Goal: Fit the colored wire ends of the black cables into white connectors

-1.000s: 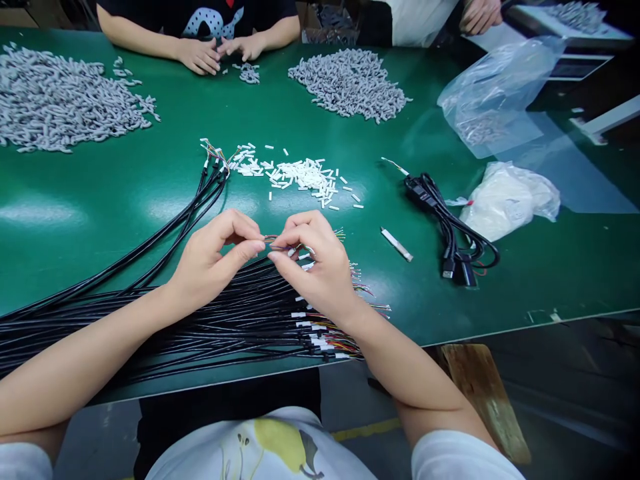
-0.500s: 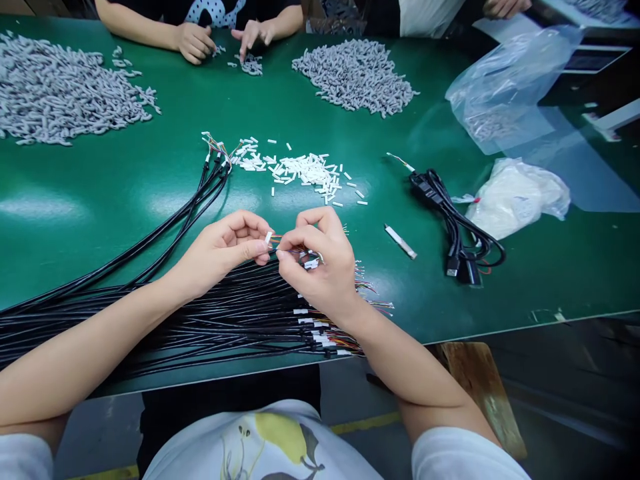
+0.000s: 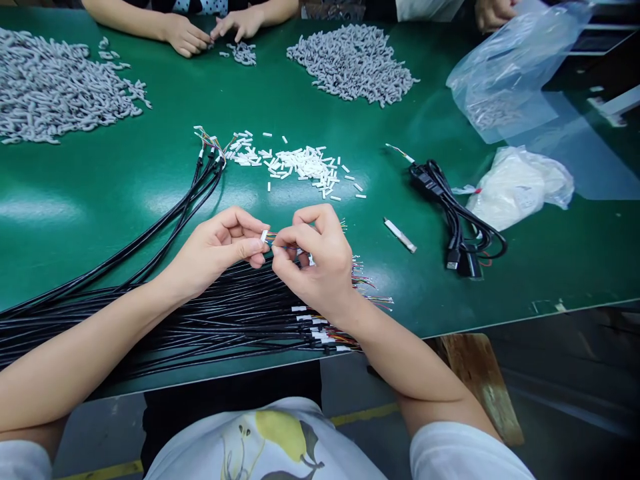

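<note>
Black cables point(image 3: 235, 320) lie side by side in a broad band along the near edge of a green table point(image 3: 240, 100), their left ends cut off by the picture's border and many of their right ends covered by the person's own hand. Grey pieces form a large heap point(image 3: 55, 93) at the far left, also cut off by the border. At the far right, a clear plastic bag point(image 3: 515, 67) stands open-looking and slack, grey pieces showing through its lower part; just in front of it slumps a white bag point(image 3: 523, 187), whose contents cannot be made out. Both forearms reach in from the bottom corners and converge over the cables. The right hand point(image 3: 320, 257) is bent at the wrist, palm turned inward, thumb and forefinger pinched narrow on coloured wires point(image 3: 271, 236); its other fingers curl behind and are partly hidden. The left hand point(image 3: 215, 250) comes from the other side, thumb and forefinger closed on a small white connector point(image 3: 264, 236), the rest folded loosely underneath. The fingertips of the two hands nearly meet, with the connector upright on the left and the wires running from it toward the right hand. Which cable these wires belong to is hidden, and single strands are too fine to tell apart.
</note>
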{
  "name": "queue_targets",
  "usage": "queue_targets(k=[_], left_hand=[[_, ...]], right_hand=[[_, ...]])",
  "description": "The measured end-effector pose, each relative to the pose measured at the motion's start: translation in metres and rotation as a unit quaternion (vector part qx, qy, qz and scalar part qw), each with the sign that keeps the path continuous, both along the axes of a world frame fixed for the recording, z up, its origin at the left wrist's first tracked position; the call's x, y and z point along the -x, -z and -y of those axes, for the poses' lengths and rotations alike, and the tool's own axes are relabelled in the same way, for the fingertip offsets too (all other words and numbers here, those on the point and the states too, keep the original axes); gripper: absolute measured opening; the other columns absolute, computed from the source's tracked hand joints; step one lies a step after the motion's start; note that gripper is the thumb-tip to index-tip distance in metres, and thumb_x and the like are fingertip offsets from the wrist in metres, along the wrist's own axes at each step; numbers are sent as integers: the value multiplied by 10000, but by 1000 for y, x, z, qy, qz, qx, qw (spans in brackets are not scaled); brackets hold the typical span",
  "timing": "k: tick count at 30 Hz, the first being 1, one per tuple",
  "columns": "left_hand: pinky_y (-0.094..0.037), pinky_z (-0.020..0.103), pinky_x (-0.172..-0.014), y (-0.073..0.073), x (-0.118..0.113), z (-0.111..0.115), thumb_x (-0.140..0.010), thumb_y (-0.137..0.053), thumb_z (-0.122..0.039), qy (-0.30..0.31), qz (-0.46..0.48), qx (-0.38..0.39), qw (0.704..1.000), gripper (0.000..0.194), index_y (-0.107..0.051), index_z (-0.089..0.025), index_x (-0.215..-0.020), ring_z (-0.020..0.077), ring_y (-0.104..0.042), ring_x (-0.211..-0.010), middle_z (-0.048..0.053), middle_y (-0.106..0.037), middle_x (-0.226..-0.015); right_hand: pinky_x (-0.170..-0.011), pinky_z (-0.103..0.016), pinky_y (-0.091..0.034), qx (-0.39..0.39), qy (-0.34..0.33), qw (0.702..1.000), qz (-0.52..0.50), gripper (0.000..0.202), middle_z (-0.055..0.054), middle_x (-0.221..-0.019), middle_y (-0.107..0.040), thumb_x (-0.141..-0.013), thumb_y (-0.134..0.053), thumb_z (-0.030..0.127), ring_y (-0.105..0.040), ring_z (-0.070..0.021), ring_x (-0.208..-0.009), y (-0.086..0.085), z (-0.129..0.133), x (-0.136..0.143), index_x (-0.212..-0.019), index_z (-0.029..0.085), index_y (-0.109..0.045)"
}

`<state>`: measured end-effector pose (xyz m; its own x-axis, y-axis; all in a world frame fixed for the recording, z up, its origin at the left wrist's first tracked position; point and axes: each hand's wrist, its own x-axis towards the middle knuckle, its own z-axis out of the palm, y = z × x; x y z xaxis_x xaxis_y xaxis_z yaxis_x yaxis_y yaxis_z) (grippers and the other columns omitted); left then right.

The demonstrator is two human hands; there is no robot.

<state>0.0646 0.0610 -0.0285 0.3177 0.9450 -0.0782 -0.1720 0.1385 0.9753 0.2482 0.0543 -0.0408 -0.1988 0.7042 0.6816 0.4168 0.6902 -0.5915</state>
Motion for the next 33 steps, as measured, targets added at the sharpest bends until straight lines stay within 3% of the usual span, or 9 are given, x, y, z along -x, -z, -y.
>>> queue_targets(k=[25,29,33], left_hand=[[-552,221,-580,-2,-2,2,-744,-867,-229,21,11,17,1000,224,-677,-153,-837,99,-656,-591,-8,-709,-721],[-541,220,-608,-3,-2,0,-762,-850,-242,3,3,-15,1000,225,-684,-169,-896,96,-631,-621,-7,-685,-750],[-505,204,-625,-4,-1,-4,-782,-815,-245,-60,8,-57,997,222,-693,-198,-961,97,-580,-676,-2,-645,-808]], right_hand=[[-561,-222,-462,-8,-6,1000,-5,126,-7,-895,-493,-858,-603,78,-535,-84,-710,1,4,2,-801,188,-625],[-569,-213,-499,90,-33,994,-43,68,-3,-926,-529,-864,-641,137,-560,-83,-721,-2,1,-2,-864,205,-639],[-598,-196,-573,261,-106,940,-191,149,-8,-1060,-582,-910,-651,311,-692,-92,-799,-8,-4,-7,-1026,224,-618]])
